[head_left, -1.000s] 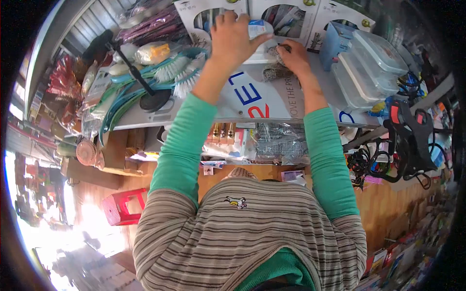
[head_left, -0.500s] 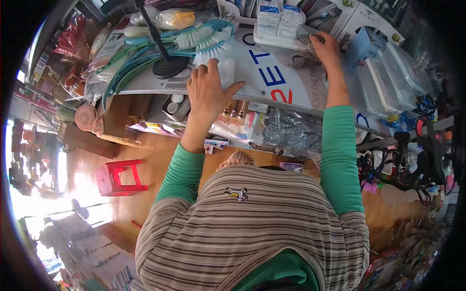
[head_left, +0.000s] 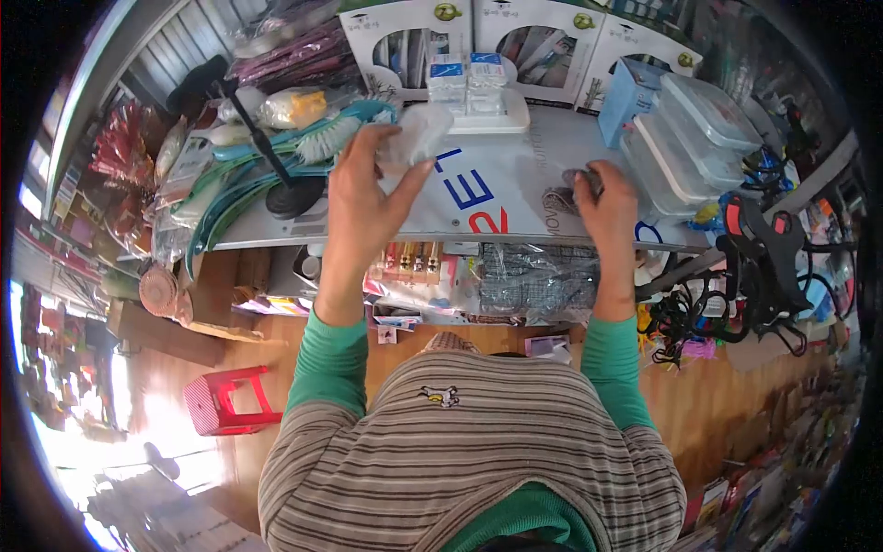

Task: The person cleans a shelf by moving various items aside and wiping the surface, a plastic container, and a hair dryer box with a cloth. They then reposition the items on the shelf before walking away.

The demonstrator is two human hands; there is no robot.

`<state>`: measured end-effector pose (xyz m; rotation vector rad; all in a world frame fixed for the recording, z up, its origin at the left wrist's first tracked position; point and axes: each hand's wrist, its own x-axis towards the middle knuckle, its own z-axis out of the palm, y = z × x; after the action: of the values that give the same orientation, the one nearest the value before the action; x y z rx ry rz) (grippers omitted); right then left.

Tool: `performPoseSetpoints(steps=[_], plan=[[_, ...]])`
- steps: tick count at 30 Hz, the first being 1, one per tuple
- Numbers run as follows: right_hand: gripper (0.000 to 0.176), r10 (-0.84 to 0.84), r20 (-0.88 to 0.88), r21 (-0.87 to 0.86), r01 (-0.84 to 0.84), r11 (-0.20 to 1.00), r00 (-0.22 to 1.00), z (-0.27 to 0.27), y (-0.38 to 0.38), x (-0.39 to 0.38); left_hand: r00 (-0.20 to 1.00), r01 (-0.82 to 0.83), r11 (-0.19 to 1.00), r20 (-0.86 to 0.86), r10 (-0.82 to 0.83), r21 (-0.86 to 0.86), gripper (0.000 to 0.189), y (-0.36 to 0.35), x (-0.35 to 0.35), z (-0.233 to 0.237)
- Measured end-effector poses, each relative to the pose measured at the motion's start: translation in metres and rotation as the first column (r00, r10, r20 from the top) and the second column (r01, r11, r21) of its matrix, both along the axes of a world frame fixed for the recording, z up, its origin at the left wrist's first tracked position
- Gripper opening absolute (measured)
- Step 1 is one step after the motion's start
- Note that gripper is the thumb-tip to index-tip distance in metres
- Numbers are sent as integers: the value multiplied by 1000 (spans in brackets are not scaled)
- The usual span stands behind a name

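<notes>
My left hand [head_left: 361, 198] is raised above the shelf's front edge, thumb and fingers closed on a clear plastic pack [head_left: 418, 136] with whitish contents I cannot make out. Beside it on the left lie brushes with white bristles [head_left: 326, 140]. Lower over the shelf at right, my right hand [head_left: 609, 204] has its fingers curled round a small grey-brown speckled bundle [head_left: 587, 184]. Another such bundle [head_left: 558, 201] lies against its fingertips on the shelf. Small white packs with blue labels [head_left: 466, 83] stand in a white tray [head_left: 501, 120] behind.
Lidded clear containers [head_left: 690, 152] and a blue box [head_left: 630, 101] stand at right. A black-based stand [head_left: 296, 197] rests at left. White display boxes [head_left: 533, 46] line the back. Below are goods on a lower shelf [head_left: 538, 276] and a red stool [head_left: 230, 402] on the floor.
My left hand has closed on the clear plastic pack and lifted it. My right hand has drawn back from beside the white tray with the speckled bundle. The view has shifted.
</notes>
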<state>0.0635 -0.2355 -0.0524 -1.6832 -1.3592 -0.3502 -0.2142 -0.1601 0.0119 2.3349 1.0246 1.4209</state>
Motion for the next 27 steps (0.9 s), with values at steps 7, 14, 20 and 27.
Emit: performPoseSetpoints(steps=[7,14,20,27], plan=[[24,-55,154,2,55,998,987,-19,-7,-5,993,-118,937,30,115,328,39,69,59,39],[25,-50,98,16,48,999,994,-19,-9,-5,997,13,884,-69,22,468,37,43,124,17],[24,-41,101,40,37,999,994,-22,-8,-3,966,-57,790,-165,197,610,47,59,155,-12],[24,-36,70,29,34,999,997,-21,-8,-3,990,-84,803,-43,135,589,52,61,152,-21]])
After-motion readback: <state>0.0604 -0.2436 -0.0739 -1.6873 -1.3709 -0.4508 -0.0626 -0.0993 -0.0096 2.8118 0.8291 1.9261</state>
